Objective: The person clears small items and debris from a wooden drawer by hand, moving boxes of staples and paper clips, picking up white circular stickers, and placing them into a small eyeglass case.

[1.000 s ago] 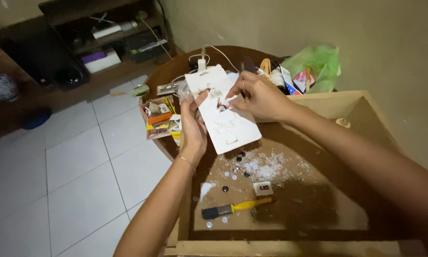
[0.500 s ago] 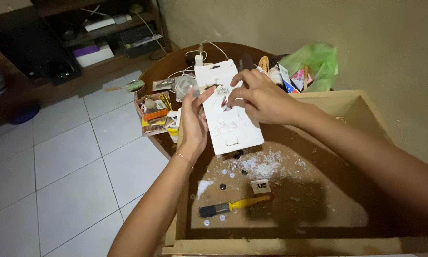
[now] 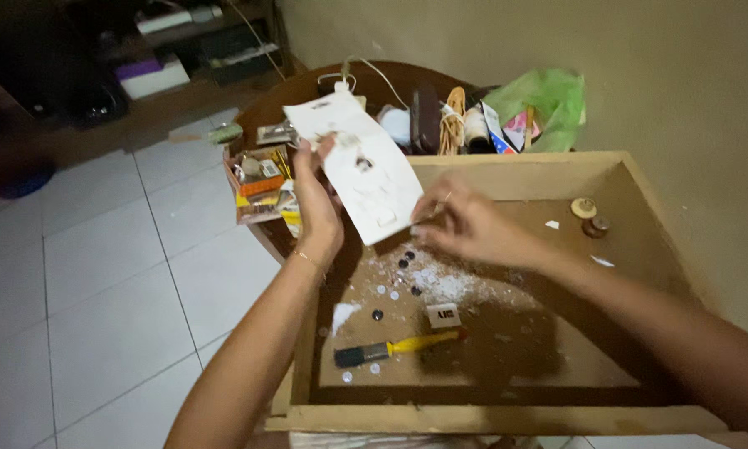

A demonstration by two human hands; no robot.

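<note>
Left hand (image 3: 317, 208) grasps white card (image 3: 359, 166) above wooden tray (image 3: 507, 419) rim; right hand (image 3: 465, 226) pinches card's lower edge. Yellow-handled brush (image 3: 397, 346) lies well clear, open board around.

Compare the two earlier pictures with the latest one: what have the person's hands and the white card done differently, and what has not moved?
The right hand has left the card's upper part and dropped to its lower corner, close above the tray. The left hand still holds the white card by its left edge, tilted as before. The yellow-handled tool, the small buttons and the white powder lie unmoved in the wooden tray.
</note>
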